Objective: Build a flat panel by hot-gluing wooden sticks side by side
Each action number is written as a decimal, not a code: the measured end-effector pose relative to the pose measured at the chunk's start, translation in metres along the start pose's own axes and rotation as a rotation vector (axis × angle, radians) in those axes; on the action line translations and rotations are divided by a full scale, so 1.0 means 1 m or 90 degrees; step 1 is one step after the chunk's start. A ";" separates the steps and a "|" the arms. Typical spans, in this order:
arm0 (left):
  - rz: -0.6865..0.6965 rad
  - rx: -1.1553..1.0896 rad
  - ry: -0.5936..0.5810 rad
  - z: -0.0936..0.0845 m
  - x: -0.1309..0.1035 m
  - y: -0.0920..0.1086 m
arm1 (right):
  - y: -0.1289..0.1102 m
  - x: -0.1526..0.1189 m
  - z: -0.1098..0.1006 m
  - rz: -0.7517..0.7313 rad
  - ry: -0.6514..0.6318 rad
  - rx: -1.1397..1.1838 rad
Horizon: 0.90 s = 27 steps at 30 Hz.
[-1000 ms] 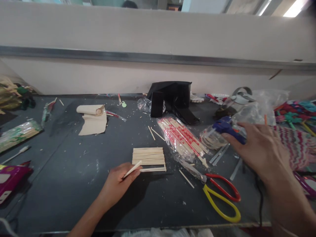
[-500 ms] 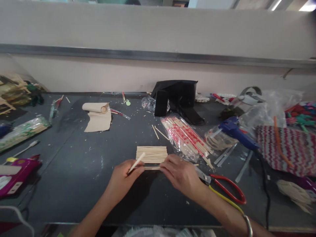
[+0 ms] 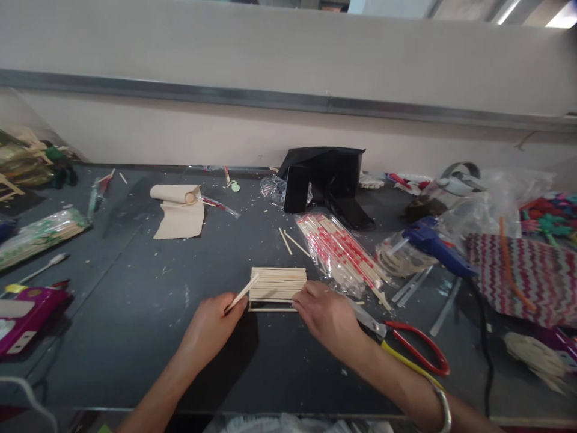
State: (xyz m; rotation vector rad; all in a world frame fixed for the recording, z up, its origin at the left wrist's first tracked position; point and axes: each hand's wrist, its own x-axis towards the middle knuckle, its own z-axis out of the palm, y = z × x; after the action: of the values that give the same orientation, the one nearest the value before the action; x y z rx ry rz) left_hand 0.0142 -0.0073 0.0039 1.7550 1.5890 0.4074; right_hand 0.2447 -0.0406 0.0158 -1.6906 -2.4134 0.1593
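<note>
A small flat panel of wooden sticks (image 3: 278,281) lies on the dark table, its sticks side by side. Along its near side runs a narrow gap, then one more stick (image 3: 273,310). My left hand (image 3: 213,328) is closed round a loose wooden stick (image 3: 243,291) that slants up over the panel's left edge. At the panel's near right corner my right hand (image 3: 328,316) pinches with thumb and fingers; its fingertips cover the end of the near stick.
Right of the panel lies a plastic pack of chopsticks (image 3: 340,246). Cutters with red and yellow handles (image 3: 417,346) rest beside my right forearm. A blue glue gun (image 3: 439,246) lies further right, a black stand (image 3: 324,177) behind, and a beige roll (image 3: 180,210) to the left.
My left hand has drawn back to the left with its stick, uncovering the panel's near left corner and the near stick. My right hand stays at the right corner.
</note>
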 end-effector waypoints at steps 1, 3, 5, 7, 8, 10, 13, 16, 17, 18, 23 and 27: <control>0.002 0.009 -0.005 0.000 0.000 0.001 | -0.001 0.000 -0.001 0.002 -0.003 -0.008; 0.001 0.022 -0.014 0.000 0.001 0.003 | -0.002 -0.001 -0.002 0.003 -0.009 -0.023; -0.001 0.032 -0.016 -0.001 0.001 0.004 | -0.002 -0.001 -0.003 0.001 -0.014 -0.035; -0.003 0.038 -0.018 -0.001 0.001 0.004 | -0.003 -0.001 -0.002 -0.001 -0.014 -0.041; -0.003 0.039 -0.016 0.000 0.001 0.004 | -0.003 0.000 -0.002 -0.002 -0.012 -0.041; -0.002 0.043 -0.014 0.000 0.001 0.003 | -0.003 0.000 -0.001 0.003 -0.010 -0.037; 0.002 0.064 -0.021 0.001 0.002 0.002 | -0.002 -0.002 0.000 0.012 -0.002 -0.011; -0.001 0.086 -0.038 0.000 0.002 0.002 | 0.003 -0.007 0.000 0.027 0.025 0.032; -0.003 0.088 -0.041 0.000 0.001 0.002 | 0.005 -0.010 0.001 0.038 0.036 0.046; -0.005 0.087 -0.042 0.000 0.001 0.002 | 0.008 -0.014 0.001 0.052 0.049 0.058; -0.012 0.088 -0.043 -0.002 0.000 0.005 | 0.020 -0.039 0.007 0.159 0.106 0.098; -0.028 0.086 -0.043 -0.002 -0.001 0.006 | 0.019 -0.049 0.015 0.212 0.074 0.155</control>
State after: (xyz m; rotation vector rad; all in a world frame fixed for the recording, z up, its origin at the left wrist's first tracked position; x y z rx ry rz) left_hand 0.0174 -0.0074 0.0094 1.8109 1.6371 0.2213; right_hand 0.2755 -0.0797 -0.0076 -1.9096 -1.9276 0.3737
